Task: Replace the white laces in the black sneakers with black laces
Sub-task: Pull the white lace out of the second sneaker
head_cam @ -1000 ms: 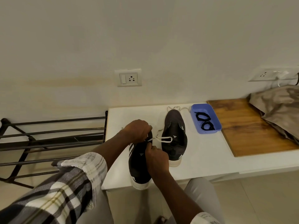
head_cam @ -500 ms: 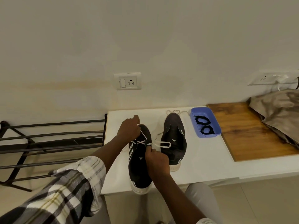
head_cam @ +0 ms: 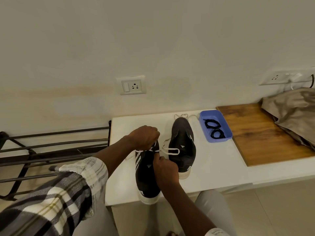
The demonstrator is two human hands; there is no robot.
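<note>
Head view: a white lace is being worked on the near sneaker, which is lying on a white table with its long axis running away from the person. The left hand is clenched on the lace just above the eyelets. The right hand is pinching it just below; a loop is being left trailing right of those fingers. The second sneaker is lying just right of the hands. Black laces are waiting in a blue tray, further right, nearer the right hand.
</note>
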